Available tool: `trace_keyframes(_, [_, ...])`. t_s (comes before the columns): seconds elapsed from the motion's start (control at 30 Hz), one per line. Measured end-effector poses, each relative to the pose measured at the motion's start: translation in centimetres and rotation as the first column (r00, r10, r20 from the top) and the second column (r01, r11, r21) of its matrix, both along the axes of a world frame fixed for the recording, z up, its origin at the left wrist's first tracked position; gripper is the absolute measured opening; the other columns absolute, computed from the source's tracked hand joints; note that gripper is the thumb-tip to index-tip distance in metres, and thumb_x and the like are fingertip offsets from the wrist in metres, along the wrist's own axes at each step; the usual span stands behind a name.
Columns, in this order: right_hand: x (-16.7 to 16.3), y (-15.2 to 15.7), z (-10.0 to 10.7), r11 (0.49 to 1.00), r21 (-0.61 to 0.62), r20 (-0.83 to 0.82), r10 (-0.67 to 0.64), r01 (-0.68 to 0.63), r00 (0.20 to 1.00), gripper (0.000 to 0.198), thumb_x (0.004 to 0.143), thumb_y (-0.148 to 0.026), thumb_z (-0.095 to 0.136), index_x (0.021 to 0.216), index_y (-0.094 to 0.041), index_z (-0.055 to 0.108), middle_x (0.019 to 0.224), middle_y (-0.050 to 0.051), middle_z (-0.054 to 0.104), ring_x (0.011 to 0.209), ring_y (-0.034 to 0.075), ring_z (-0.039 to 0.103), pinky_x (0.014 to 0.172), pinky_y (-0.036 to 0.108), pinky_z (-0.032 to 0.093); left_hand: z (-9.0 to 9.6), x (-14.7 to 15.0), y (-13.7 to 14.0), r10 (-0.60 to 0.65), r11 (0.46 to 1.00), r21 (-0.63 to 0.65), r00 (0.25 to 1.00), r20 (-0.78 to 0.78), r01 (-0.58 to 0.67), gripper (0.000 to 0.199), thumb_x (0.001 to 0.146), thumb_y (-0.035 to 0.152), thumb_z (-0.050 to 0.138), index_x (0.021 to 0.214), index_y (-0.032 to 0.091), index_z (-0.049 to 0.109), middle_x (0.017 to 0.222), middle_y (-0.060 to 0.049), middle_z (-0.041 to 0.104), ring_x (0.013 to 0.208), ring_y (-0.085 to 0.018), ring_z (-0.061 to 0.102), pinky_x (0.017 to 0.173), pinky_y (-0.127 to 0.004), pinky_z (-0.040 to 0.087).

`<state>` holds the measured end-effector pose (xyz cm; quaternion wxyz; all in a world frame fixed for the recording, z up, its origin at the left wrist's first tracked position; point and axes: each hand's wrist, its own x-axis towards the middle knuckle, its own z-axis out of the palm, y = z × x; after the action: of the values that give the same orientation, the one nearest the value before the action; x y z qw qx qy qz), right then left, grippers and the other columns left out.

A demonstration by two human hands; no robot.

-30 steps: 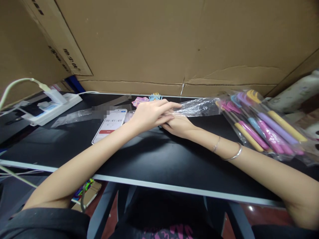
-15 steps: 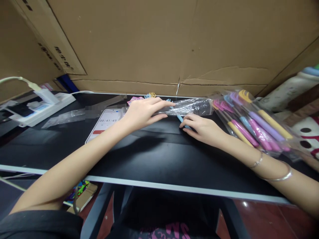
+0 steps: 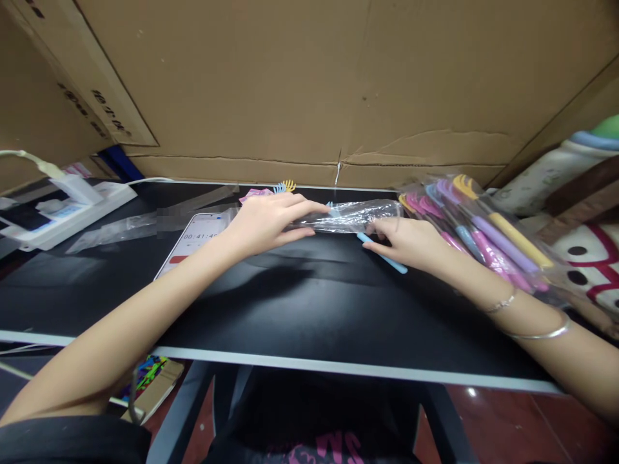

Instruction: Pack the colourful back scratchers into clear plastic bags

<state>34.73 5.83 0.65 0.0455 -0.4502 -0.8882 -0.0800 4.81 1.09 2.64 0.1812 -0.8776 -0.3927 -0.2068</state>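
Observation:
My left hand (image 3: 268, 222) rests over a clear plastic sleeve (image 3: 358, 216), with its fingers stretched out and apart. My right hand (image 3: 409, 243) is at the sleeve's right end, its fingers curled at the plastic and its thumb close to a light-blue handle (image 3: 389, 260). That handle slants across the table just below the sleeve. Blue claw tips (image 3: 331, 207) show beside the sleeve; they look like the head of a back scratcher, its shaft hidden. Behind my left hand lie a blue-and-yellow pair of claw heads (image 3: 285, 186) and a pink printed packet (image 3: 255, 194).
Bagged back scratchers (image 3: 498, 232) in several colours lie at the right, near a plush toy (image 3: 587, 258) and a pale bottle (image 3: 536, 174). A phone (image 3: 193, 235) with a running timer and a power strip (image 3: 72, 216) are at the left. Cardboard (image 3: 251, 84) walls the back.
My right hand has let go of the light-blue handle and moved up to the sleeve's right end. The handle now lies lower and further right. My left hand stays on the sleeve.

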Motion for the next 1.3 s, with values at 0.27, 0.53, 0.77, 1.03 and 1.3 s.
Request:
trace_keyframes(0.27, [-0.2,-1.3,-0.7,0.997,-0.065,-0.122,-0.041,0.033,0.992,0.015,0.085,-0.037,0.054,0.085,-0.024,0.06,0.078,0.003,0.07,0.063,0.018,0.06,0.055,0.028,0.034,-0.5,0.0,0.2,-0.039,0.997,-0.066,0.999,-0.004,0.039,0.039,0.099,0.046,0.052,0.133,0.029,0.059,0.112,-0.002,0.073,0.099,-0.017,0.07,0.071,-0.022,0.046])
trace_keyframes(0.53, [1.3,0.1,-0.3,0.974,-0.171,-0.291,-0.194,0.149,0.937,0.015,0.077,-0.034,0.057,0.089,-0.025,0.053,0.079,0.003,0.069,0.065,0.021,0.061,0.055,0.028,0.035,-0.7,0.0,0.3,-0.044,0.997,-0.056,0.999,0.011,0.045,0.034,0.098,0.046,0.054,0.123,0.026,0.062,0.109,-0.001,0.075,0.093,-0.018,0.071,0.07,-0.023,0.047])
trace_keyframes(0.77, [2.8,1.0,2.2,0.959,-0.284,-0.543,-0.161,0.001,0.824,0.022,0.083,-0.042,0.057,0.097,-0.024,0.058,0.064,-0.001,0.06,0.059,0.018,0.055,0.06,0.031,0.039,-0.4,-0.1,0.1,-0.023,0.999,-0.042,1.0,0.008,0.024,0.034,0.096,0.042,0.058,0.128,0.029,0.06,0.108,-0.002,0.075,0.093,-0.017,0.071,0.067,-0.022,0.045])
trace_keyframes(1.03, [4.4,0.0,4.0,0.947,-0.321,-0.529,-0.176,-0.003,0.83,0.03,0.093,-0.047,0.045,0.093,-0.021,0.059,0.072,0.005,0.06,0.058,0.016,0.056,0.061,0.033,0.04,0.1,-0.5,0.0,0.023,0.995,-0.092,1.0,-0.018,-0.024,0.035,0.096,0.043,0.059,0.128,0.03,0.06,0.106,0.0,0.075,0.091,-0.017,0.071,0.061,-0.021,0.042])
trace_keyframes(1.3, [6.5,0.4,4.4,0.96,-0.279,-0.336,-0.113,0.015,0.935,0.056,0.086,-0.069,0.038,0.093,-0.02,0.061,0.086,0.009,0.066,0.075,0.024,0.058,0.072,0.037,0.042,0.1,-0.5,0.0,0.003,0.993,-0.116,0.999,-0.038,-0.008,0.036,0.097,0.041,0.057,0.132,0.031,0.059,0.106,0.0,0.075,0.09,-0.016,0.071,0.06,-0.021,0.04])
